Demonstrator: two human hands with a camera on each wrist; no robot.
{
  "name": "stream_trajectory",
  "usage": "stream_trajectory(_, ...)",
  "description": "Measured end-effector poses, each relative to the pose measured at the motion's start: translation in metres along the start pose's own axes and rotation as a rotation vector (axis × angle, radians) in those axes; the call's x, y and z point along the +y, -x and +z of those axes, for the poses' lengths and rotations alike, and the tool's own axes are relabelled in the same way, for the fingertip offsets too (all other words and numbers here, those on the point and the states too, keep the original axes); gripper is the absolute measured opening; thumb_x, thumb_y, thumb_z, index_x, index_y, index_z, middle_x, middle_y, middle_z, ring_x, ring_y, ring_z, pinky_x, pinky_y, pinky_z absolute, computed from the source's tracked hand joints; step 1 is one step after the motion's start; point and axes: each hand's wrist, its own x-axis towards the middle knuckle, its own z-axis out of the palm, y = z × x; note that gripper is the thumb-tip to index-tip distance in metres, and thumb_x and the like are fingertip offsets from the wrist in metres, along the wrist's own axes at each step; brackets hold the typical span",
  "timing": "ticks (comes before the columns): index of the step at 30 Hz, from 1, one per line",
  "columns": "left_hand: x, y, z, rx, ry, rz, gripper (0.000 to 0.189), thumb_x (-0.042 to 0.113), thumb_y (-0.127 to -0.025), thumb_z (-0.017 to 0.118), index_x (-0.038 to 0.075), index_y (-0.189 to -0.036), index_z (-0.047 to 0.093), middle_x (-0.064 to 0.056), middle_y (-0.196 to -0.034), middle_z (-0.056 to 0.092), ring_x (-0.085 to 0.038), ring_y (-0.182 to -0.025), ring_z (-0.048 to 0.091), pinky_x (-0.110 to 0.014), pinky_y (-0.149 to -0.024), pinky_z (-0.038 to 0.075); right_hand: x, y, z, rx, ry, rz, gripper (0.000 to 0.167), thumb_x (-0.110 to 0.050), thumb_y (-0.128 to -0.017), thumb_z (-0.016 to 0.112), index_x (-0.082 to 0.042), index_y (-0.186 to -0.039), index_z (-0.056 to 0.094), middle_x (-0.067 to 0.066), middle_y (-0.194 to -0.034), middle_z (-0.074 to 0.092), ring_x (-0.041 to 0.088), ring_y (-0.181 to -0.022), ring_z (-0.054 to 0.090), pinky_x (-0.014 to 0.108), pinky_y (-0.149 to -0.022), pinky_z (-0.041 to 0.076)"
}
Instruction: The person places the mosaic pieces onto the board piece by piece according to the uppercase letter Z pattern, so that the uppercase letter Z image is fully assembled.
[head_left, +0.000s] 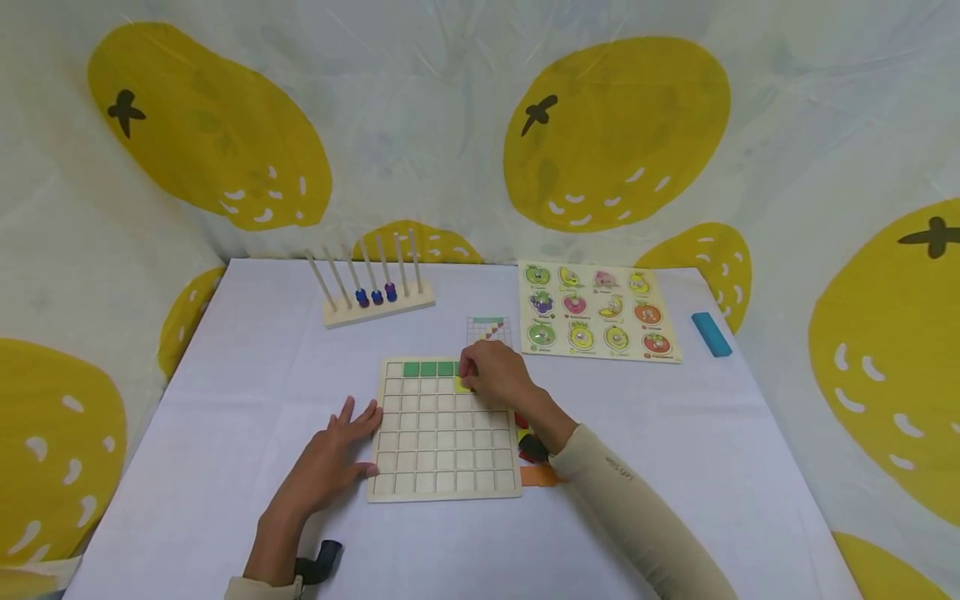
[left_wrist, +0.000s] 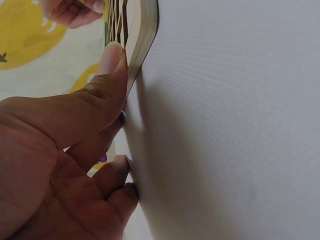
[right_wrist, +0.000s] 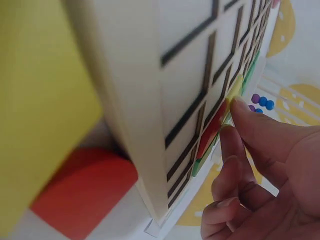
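Note:
A square wooden grid board [head_left: 446, 437] lies flat on the white table. My left hand [head_left: 330, 454] is beside it, fingers spread and the thumb and fingertips at its left edge. Over the board's top right part, my right hand [head_left: 495, 372] pinches a yellow square tile [right_wrist: 234, 89] at the grid, thumb and forefinger at its edge. A red tile [right_wrist: 212, 127] lies in the grid near those fingertips. Green tiles [head_left: 428, 369] fill part of the top row; the right hand hides some of that corner in the head view.
Loose tiles, including an orange one [head_left: 537, 476] and a red one [right_wrist: 90, 192], lie by the board's right side under the forearm. Behind stand a pattern card [head_left: 480, 332], a peg stand [head_left: 345, 317] with beads and a fruit puzzle board [head_left: 600, 325]. A blue block [head_left: 711, 334] lies far right.

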Motion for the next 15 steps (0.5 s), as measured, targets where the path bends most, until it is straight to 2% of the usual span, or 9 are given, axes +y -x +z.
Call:
stream_trajectory(8,-0.001,0.000,-0.001,-0.001,0.003,0.010,0.094,0.011,-0.075,0.093,0.010,-0.159,0.049,-0.006,-0.169,0.039,-0.044,-0.163,0.019,-0.067,-0.127,0.025,0.006,0.011,-0.005,-0.003,-0.009,0.041,0.017,-0.022,-0.089,0.087,-0.021,-0.088,0.070,-0.006,-0.081,0.063,0.017,-0.081,0.058,0.031,-0.072,0.047)
stream_trajectory(15,-0.001,0.000,-0.002,0.005,0.003,0.012,0.095,0.010,-0.074,0.094,0.010,-0.158,0.049,-0.006,-0.168,0.039,-0.044,-0.163,0.020,-0.067,-0.127,0.026,0.020,0.030,-0.021,-0.022,-0.038,0.115,0.019,-0.025,-0.087,0.089,-0.020,-0.093,0.072,-0.003,-0.082,0.064,0.019,-0.080,0.058,0.032,-0.070,0.047)
